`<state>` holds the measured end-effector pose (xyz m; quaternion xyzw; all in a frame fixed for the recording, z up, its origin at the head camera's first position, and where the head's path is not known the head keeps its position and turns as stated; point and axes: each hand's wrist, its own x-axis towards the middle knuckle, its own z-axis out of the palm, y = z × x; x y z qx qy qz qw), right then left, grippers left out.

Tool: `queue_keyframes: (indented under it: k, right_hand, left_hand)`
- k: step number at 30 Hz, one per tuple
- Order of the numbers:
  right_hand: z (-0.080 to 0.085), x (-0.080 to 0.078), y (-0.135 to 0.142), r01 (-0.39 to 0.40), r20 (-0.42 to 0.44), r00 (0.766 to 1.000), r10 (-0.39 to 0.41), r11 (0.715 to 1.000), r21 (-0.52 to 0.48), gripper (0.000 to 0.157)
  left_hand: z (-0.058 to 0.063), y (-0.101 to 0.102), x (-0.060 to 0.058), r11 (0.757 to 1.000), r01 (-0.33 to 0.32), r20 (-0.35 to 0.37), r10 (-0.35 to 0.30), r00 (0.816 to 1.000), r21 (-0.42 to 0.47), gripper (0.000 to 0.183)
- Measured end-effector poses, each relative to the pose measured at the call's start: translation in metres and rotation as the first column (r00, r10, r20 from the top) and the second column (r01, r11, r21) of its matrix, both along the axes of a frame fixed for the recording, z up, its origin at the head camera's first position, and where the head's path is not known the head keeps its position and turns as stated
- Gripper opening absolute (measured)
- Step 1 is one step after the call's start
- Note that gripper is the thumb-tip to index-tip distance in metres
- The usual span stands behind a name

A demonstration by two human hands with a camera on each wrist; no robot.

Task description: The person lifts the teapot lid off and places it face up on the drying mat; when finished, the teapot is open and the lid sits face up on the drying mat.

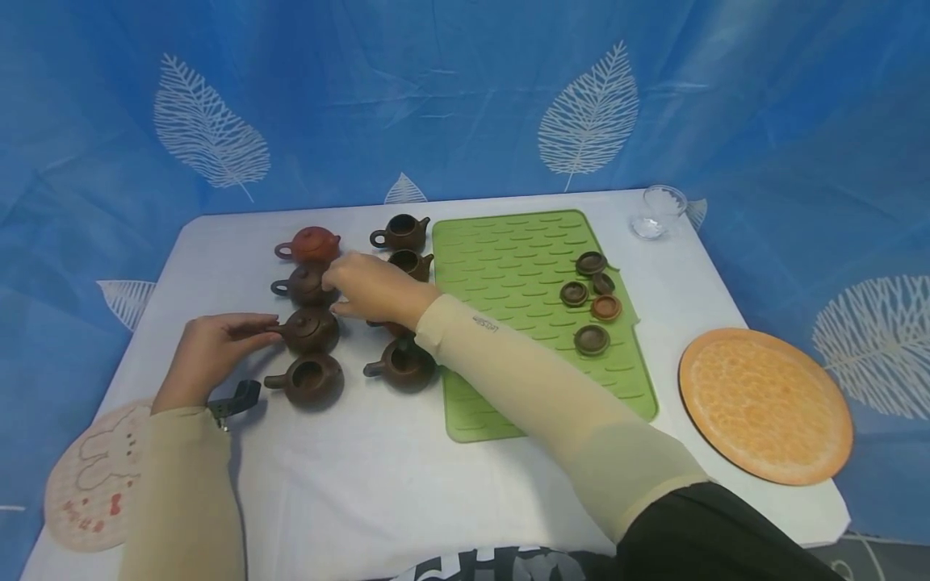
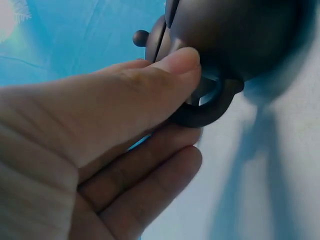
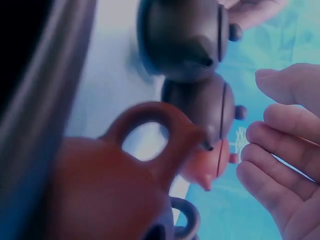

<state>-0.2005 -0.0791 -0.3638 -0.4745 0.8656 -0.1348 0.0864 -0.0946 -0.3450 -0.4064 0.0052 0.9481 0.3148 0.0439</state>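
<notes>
My left hand (image 1: 211, 351) pinches the handle of a dark brown lidded teapot (image 1: 311, 332), third from the back in the left column. In the left wrist view, the thumb and a finger close on the looped handle (image 2: 210, 111). My right hand (image 1: 374, 286) hovers beside a dark lidded teapot (image 1: 303, 284); in the right wrist view, its relaxed fingers (image 3: 265, 150) hold nothing. Behind stands a red lidded teapot (image 1: 314, 243), and in front a lidless brown teapot (image 1: 311, 383).
A right column holds lidless teapots, including a back one (image 1: 404, 234) and a front one (image 1: 408, 367). Several small lids (image 1: 592, 340) lie on a green mat (image 1: 494, 395). A glass cup (image 1: 663, 202), a round orange mat (image 1: 766, 407) and a rabbit-print mat (image 1: 90, 492) sit nearer the edges.
</notes>
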Motion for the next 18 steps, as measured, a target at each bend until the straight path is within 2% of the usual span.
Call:
queue_keyframes:
  k: [6, 12, 18]
  right_hand:
    - [-0.005, 0.005, -0.009, -0.013, -0.010, 1.000, 0.014, 0.999, 0.047, 0.027]
    - [-0.009, 0.009, -0.018, -0.040, -0.073, 0.996, 0.045, 0.997, 0.070, 0.029]
    - [-0.007, 0.014, -0.029, -0.018, -0.104, 0.994, 0.032, 0.991, 0.130, 0.033]
  left_hand:
    - [0.002, 0.001, -0.002, 1.000, 0.010, -0.027, -0.010, 1.000, -0.017, 0.026]
    - [0.004, 0.000, -0.002, 0.999, 0.035, -0.034, -0.036, 0.999, -0.038, 0.024]
    - [0.003, 0.000, -0.003, 0.999, 0.036, -0.032, -0.037, 0.999, -0.034, 0.024]
